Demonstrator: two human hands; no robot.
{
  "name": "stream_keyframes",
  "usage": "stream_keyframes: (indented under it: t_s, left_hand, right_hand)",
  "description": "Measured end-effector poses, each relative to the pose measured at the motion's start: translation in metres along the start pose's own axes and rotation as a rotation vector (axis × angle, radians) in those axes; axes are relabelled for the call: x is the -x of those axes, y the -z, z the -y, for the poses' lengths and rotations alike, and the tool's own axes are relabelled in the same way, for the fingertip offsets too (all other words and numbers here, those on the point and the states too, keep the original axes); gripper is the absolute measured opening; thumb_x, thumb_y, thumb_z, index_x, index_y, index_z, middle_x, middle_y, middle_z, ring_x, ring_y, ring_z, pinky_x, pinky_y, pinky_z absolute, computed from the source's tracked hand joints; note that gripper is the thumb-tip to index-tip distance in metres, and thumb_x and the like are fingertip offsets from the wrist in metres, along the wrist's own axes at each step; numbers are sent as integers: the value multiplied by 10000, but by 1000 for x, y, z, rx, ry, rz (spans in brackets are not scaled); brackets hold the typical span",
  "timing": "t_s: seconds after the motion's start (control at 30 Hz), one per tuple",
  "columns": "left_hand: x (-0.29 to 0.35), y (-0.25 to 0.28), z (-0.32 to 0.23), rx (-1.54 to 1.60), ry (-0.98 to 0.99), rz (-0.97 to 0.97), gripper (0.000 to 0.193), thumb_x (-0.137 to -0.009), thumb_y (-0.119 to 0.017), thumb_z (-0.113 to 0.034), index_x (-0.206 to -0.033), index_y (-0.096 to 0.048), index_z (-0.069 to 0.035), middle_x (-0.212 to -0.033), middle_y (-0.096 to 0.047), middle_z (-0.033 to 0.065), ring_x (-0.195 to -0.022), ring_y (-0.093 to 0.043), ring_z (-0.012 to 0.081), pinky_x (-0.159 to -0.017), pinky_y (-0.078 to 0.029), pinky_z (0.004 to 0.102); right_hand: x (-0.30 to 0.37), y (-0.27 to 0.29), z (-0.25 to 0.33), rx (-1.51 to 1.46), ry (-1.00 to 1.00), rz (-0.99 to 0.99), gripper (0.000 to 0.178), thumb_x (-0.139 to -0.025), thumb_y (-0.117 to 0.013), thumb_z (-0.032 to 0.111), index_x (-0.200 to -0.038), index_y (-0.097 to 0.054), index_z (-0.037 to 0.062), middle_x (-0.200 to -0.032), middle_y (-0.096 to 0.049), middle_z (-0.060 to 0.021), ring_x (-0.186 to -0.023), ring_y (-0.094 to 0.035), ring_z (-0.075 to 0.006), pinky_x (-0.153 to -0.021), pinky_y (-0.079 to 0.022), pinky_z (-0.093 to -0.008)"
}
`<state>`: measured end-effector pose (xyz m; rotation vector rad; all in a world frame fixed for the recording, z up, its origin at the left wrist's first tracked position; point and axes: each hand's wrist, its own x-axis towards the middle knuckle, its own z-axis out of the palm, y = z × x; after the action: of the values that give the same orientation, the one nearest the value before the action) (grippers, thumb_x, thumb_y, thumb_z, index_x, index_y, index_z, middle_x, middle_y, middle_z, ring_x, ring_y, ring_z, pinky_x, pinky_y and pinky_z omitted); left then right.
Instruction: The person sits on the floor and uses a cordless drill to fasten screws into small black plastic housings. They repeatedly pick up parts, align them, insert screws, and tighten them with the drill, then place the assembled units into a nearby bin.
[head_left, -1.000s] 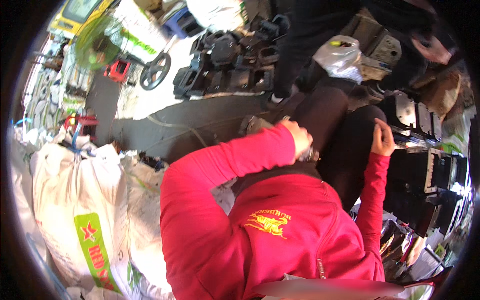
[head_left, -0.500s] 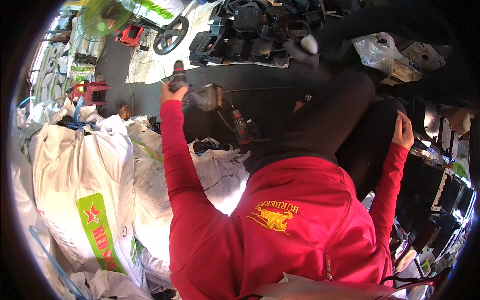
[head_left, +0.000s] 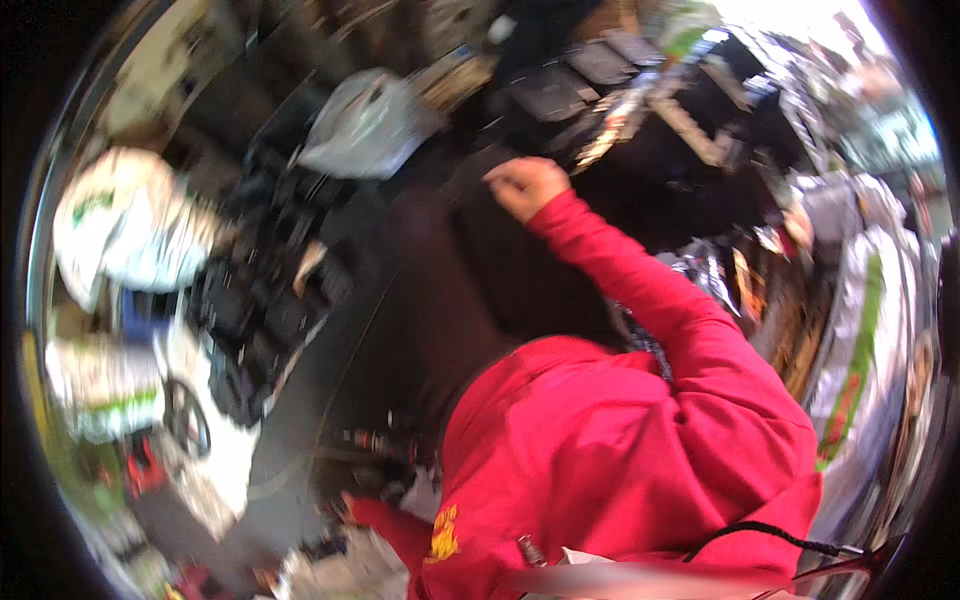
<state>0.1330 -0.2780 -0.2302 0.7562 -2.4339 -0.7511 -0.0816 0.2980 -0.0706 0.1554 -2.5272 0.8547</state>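
Note:
My right hand (head_left: 530,188) is raised over my dark trouser leg, blurred, fingers loosely bent and a little apart. I see nothing in it. Closest to it are black moulded parts (head_left: 548,95) in a pile. Low at the left, my left hand (head_left: 347,507) is small and smeared, mostly beyond my red sleeve. A dark shape at its fingers matches the cordless drill it gripped half a second ago; the drill's outline is hard to make out. A second power drill (head_left: 375,441) lies on the dark floor beside my hip.
A clear plastic bag (head_left: 368,125) sits ahead of my knees. More black parts (head_left: 255,300) are heaped at the left near a black wheel-like ring (head_left: 187,418) on a white sheet. White woven sacks (head_left: 865,340) stand at the right. A cable (head_left: 350,360) crosses the floor.
The view has swung to the right, so the left-hand side things sit lower. My right hand has lifted off my thigh toward the black parts. My left hand now shows at the lower left.

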Motion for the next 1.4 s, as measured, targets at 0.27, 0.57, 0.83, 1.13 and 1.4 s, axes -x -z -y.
stream_keyframes:
  t_s: [0.27, 0.57, 0.83, 1.13, 1.4]
  left_hand:
    - [-1, -109, -56, -92, -72, 283, 772, -653, -817, -294, -1288, -491, 0, -1189, -618, 195, -1042, -629, 332, -925, -493, 408]
    - [-39, -135, -61, -119, -37, 226, 759, -695, -804, -271, -1325, -468, -13, -1210, -613, 194, -1045, -630, 330, -919, -501, 409]
    - [-63, -112, -37, -115, 49, 142, 749, -733, -792, -251, -1358, -448, -24, -1229, -608, 193, -1047, -631, 328, -915, -508, 410]
    - [-90, -83, -12, -117, 118, 22, 740, -775, -779, -228, -1395, -425, -37, -1250, -602, 191, -1050, -633, 326, -909, -516, 411]
    - [-138, -56, -3, 53, -16, -238, 733, -812, -768, -208, -1428, -405, -48, -1269, -597, 190, -1052, -634, 325, -904, -523, 412]
  right_hand:
    - [24, 68, 10, -13, -105, -57, 131, -824, -665, 165, -934, -688, 98, -784, -682, -106, -681, -674, -261, -640, -544, -360]
    - [7, 206, -50, 756, -183, -238, 317, -796, -693, 369, -1023, -680, 147, -839, -705, -92, -765, -682, -285, -715, -498, -404]
    - [-19, 226, -87, 1018, -508, 235, 516, -782, -663, 601, -998, -678, 132, -928, -724, -77, -891, -691, -256, -934, -328, -488]
    - [-12, 224, -108, 1163, -303, 154, 398, -794, -653, 490, -861, -678, 98, -803, -694, -83, -759, -670, -253, -911, -354, -450]
    - [-29, 253, -93, 1250, -129, 42, 259, -880, -567, 343, -798, -643, 110, -698, -670, -75, -638, -644, -250, -871, -388, -434]
